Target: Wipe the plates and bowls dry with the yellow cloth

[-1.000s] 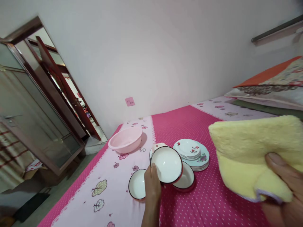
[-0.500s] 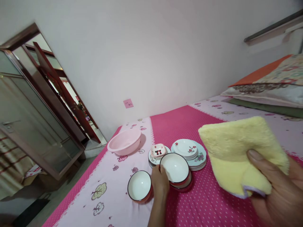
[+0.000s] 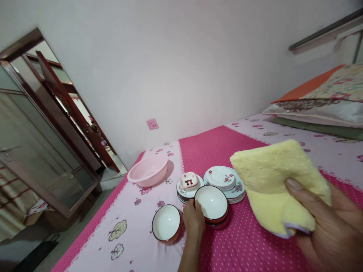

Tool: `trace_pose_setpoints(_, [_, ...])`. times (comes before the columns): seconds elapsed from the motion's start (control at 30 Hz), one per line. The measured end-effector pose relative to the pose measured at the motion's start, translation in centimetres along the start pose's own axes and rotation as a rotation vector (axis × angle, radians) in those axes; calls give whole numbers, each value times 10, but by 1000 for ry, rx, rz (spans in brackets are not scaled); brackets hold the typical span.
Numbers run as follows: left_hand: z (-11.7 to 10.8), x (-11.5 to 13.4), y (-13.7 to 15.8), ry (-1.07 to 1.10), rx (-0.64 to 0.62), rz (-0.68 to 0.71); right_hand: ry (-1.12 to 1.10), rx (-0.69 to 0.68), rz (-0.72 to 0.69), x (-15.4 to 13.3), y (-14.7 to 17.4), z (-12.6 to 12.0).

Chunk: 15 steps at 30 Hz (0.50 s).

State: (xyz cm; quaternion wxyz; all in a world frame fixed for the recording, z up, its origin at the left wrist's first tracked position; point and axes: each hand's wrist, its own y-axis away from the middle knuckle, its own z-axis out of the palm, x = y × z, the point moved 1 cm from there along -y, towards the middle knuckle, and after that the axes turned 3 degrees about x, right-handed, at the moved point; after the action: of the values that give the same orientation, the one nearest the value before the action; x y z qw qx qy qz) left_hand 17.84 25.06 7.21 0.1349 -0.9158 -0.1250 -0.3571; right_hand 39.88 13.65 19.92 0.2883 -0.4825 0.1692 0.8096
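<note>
My left hand [image 3: 194,221] is closed on the left rim of a white bowl [image 3: 211,202] with a dark edge, at the top of a small stack on the pink bedspread. In my right hand [image 3: 326,223] is a fluffy yellow cloth [image 3: 272,177], pinched under the thumb and held up at the right. A single bowl [image 3: 166,223] of the same kind stands left of my left wrist. Behind the stack are small flowered plates [image 3: 221,175] piled on larger ones. Beside them, a small patterned dish [image 3: 188,180] rests on another plate pile [image 3: 200,184].
A pink plastic basin [image 3: 147,172] stands at the bed's left side near the wall. Pillows [image 3: 317,102] are piled at the far right. Left of the bed edge are the floor and a doorway [image 3: 82,109] with a glass-panelled door.
My left hand has shifted slightly right with the bowl, which now sits more squarely and lower over the stack. The yellow cloth has drifted a little left in view.
</note>
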Motion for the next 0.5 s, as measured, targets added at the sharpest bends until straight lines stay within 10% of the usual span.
trace_pose_setpoints(0.5, [-2,-3,-1,-15,-20,46,18,12,40,-2,3,11])
